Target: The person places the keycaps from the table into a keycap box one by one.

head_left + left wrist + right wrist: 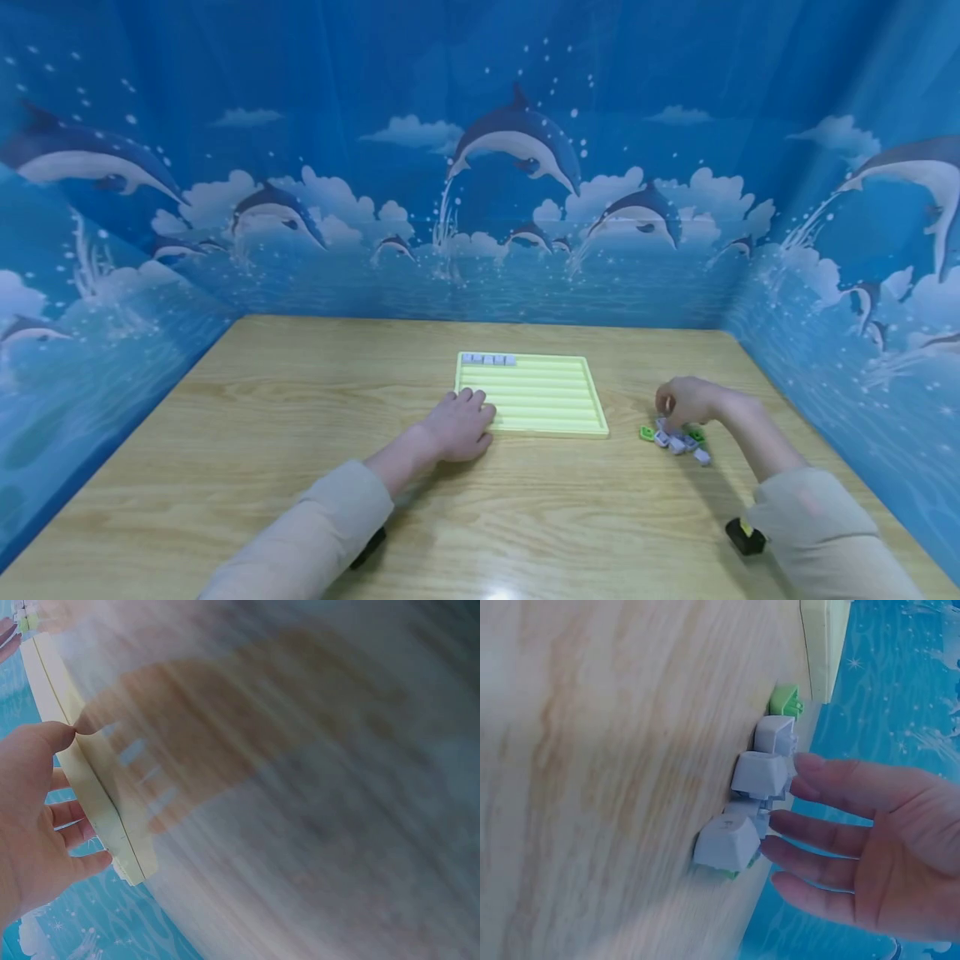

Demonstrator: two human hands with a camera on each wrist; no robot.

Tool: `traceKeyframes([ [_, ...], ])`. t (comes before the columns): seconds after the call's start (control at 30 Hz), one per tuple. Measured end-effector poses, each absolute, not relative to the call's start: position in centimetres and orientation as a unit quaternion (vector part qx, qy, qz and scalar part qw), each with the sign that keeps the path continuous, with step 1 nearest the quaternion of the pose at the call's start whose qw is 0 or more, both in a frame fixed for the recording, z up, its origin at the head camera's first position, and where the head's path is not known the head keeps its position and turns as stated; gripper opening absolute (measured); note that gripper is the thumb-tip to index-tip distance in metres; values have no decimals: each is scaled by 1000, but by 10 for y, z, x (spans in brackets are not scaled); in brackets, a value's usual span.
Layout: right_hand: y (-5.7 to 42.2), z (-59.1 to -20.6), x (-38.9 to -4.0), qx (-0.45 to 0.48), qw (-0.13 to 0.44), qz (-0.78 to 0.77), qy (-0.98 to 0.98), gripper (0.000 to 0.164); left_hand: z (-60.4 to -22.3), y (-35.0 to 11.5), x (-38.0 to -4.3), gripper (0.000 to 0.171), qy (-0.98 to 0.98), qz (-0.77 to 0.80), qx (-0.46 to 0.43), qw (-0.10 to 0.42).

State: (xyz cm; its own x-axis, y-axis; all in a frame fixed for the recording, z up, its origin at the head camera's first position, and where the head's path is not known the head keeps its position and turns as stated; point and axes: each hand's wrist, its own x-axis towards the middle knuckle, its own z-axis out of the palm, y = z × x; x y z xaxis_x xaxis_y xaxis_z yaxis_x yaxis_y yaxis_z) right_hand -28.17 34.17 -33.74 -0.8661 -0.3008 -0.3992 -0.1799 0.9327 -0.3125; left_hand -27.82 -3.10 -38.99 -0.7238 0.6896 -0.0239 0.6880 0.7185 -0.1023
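Observation:
My left hand (459, 427) rests at the near left corner of a pale yellow-green ridged tray (543, 400). In the left wrist view its thumb touches the tray's side wall (97, 787), while the other fingers extend over the tray. Several white keycaps (488, 359) line up along the tray's far left groove. To the right of the tray, my right hand (693, 400) reaches down over a small loose pile of white keycaps (677, 446) and green keycaps (647, 433). Seen from the right wrist, the fingertips are right at the white keycaps (761, 774), thumb and index close together.
Everything lies on a light wood-grain table (300, 400). A blue curtain (360, 275) printed with dolphins encloses the table's back and both sides. A black device (745, 537) sits under the right sleeve, and another black one (367, 550) under the left sleeve.

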Motion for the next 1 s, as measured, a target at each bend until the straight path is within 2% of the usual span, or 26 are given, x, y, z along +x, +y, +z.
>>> traceKeyframes([
  [0.23, 332, -340, -281, -107, 245, -129, 955, 17, -391, -32, -278, 32, -926, 51, -373, 8],
  [0.77, 328, -346, -282, -133, 234, -148, 952, 11, -390, -33, -277, 33, -926, 50, -374, 14],
  [1.0, 330, -342, -283, -146, 213, -145, 955, 9, -390, -33, -277, 33, -926, 48, -375, 17],
])
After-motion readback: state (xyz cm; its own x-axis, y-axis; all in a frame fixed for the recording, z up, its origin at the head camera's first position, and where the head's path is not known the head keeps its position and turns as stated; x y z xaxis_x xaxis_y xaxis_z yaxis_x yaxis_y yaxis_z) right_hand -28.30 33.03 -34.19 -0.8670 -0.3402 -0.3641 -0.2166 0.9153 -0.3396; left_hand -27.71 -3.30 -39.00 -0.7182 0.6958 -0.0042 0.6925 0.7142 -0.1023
